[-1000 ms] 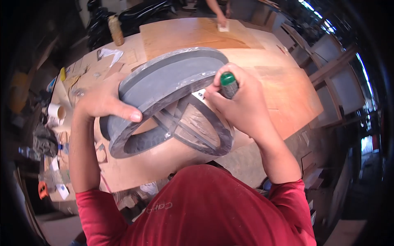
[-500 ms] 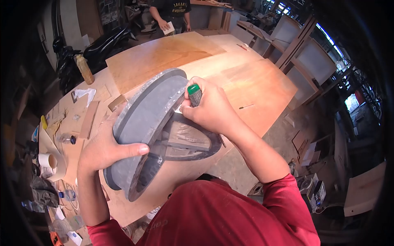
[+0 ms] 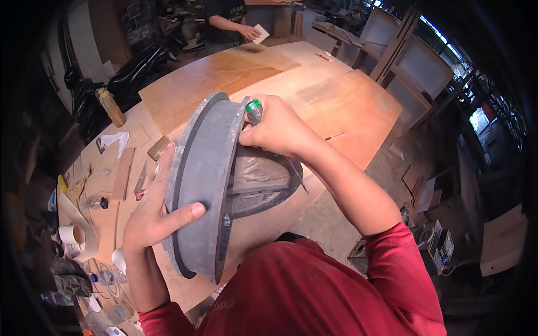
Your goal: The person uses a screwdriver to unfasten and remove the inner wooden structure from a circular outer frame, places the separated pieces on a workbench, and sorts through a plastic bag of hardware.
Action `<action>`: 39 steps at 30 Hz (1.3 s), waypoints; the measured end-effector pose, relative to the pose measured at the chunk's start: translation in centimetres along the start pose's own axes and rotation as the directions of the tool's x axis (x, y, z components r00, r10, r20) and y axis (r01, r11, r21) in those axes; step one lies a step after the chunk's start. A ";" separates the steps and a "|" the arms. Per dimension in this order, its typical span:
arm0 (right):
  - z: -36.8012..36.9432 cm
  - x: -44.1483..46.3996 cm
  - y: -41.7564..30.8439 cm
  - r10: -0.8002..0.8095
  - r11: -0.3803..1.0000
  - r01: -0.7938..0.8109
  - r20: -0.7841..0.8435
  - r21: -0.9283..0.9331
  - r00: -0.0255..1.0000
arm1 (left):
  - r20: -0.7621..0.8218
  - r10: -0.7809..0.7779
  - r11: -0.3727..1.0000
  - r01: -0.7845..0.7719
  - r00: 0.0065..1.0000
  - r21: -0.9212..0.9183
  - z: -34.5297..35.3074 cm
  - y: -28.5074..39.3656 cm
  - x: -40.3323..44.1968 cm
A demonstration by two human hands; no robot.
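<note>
A grey round frame with a wide rim stands tilted on the wooden table, with crossing bars inside its lower ring. My left hand grips the rim from the left, thumb across its grey face. In my right hand, at the frame's upper right edge, is a tool with a green and grey handle. My fingers wrap round the handle, and its working end is hidden behind the rim. A thin dark rod shows below my right wrist, against the lower ring.
Across the table a person holds a white block over a wooden sheet. A yellowish bottle, white cloth, paper roll and scraps lie at the left. A small thin tool lies right of my forearm.
The grey frame has turned more upright, with both my hands moving along with it. The view has shifted, showing more of the room. The person opposite has lifted the white block off the sheet.
</note>
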State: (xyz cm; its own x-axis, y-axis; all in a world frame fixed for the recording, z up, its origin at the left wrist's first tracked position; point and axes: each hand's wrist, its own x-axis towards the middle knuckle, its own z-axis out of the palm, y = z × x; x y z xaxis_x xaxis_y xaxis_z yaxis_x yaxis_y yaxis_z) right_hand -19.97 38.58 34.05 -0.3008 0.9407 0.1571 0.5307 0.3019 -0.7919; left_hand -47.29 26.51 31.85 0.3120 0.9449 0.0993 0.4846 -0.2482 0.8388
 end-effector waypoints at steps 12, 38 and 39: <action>0.0 1.4 1.8 0.005 1.000 -0.005 0.058 0.013 0.998 | -0.045 0.052 0.976 -0.060 0.998 -0.209 0.8 -0.9 0.3; 0.7 0.1 0.8 -0.129 0.991 0.124 -0.087 -0.059 0.988 | -0.017 0.059 0.993 -0.060 0.998 -0.099 -0.1 -2.5 0.9; 0.7 0.2 1.0 -0.126 0.991 0.121 -0.088 -0.059 0.988 | -0.017 0.064 0.992 -0.065 0.998 -0.106 -0.2 -2.5 0.9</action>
State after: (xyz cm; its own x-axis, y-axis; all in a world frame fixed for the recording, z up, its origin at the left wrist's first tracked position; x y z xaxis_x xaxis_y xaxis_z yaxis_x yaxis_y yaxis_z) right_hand -20.05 38.96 32.86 -0.2946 0.9049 0.3072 0.5363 0.4226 -0.7306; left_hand -48.37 28.05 29.90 0.3284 0.9306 0.1615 0.3738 -0.2851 0.8826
